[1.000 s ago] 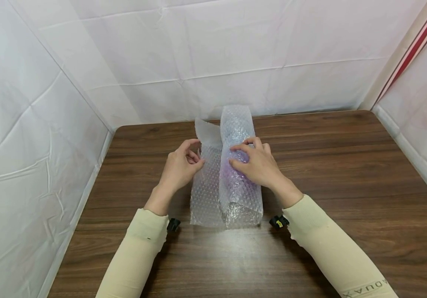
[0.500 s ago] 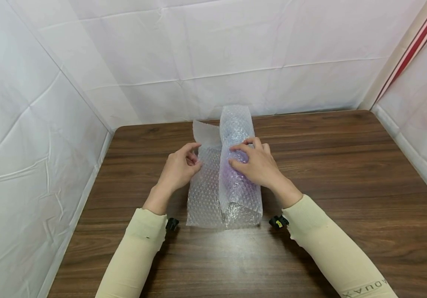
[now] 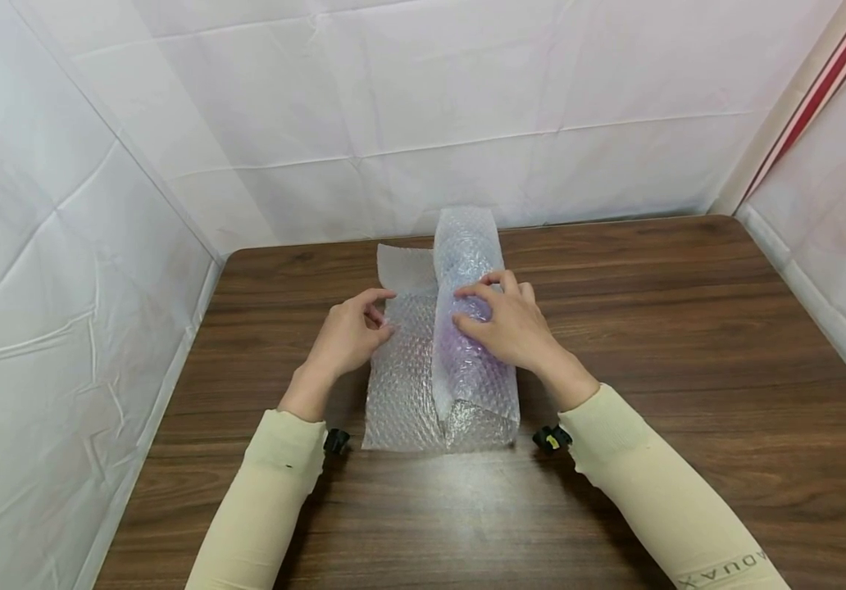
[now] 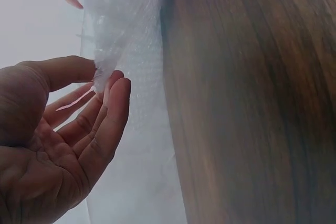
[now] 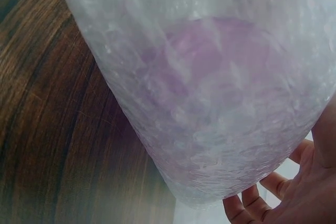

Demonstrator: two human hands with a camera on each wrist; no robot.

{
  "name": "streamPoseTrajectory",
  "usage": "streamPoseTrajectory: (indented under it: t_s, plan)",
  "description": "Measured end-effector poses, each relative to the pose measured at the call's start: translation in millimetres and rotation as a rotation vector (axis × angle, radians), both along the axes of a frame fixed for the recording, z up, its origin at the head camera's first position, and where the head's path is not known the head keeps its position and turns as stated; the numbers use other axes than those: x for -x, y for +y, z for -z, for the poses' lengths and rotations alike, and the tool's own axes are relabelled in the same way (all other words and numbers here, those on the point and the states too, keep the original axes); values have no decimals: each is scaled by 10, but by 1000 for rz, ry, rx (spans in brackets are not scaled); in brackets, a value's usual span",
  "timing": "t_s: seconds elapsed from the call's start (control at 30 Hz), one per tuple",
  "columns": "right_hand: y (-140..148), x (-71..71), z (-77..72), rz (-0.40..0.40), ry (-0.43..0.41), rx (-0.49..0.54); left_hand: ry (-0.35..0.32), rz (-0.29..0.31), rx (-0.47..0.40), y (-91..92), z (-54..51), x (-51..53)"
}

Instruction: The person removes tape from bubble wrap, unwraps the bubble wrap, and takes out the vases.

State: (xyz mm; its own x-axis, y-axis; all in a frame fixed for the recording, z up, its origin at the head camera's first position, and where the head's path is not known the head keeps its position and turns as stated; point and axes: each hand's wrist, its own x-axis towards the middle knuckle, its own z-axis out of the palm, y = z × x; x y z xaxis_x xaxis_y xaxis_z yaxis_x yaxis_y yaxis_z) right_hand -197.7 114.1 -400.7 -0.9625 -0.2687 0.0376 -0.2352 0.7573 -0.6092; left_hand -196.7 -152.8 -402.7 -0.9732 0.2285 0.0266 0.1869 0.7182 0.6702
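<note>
Bubble wrap point(image 3: 404, 385) lies on the wooden table, its right part rolled into a long bundle point(image 3: 478, 381). Inside the layers shows something purple and rounded point(image 5: 220, 51); its kind is blurred by the wrap. My left hand point(image 3: 345, 332) pinches the left edge of the loose flap between thumb and fingers, as the left wrist view shows. My right hand point(image 3: 515, 324) holds the bundle from above, its curved fingers and thumb spread over the purple part. In the right wrist view its fingertips point(image 5: 236, 211) touch the wrap.
The brown wooden table point(image 3: 659, 328) extends to both sides. White sheeting point(image 3: 393, 98) hangs behind its back edge and along both sides. The far end of the bundle comes close to that back edge.
My left hand has moved slightly left and toward me, and the loose flap has spread flatter and wider to the left with it. The right hand stays on the bundle.
</note>
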Motion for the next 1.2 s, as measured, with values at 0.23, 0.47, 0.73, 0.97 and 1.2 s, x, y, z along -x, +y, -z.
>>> streamPoseTrajectory:
  t_s: [0.23,0.47,0.73,0.97,1.2]
  plan:
    - [-14,-4,-17,0,0,1,-34,-10,23,-42,33,13]
    - [-23,-4,-13,8,-6,-2,-55,-16,29,-61,45,11]
    - [-26,-14,-22,4,-8,1,-88,-16,54,-81,66,11]
    - [-28,-13,-8,9,-6,2,-143,-11,71,-107,102,30]
    - [-27,-14,-6,6,-12,8,-169,0,86,-126,130,25]
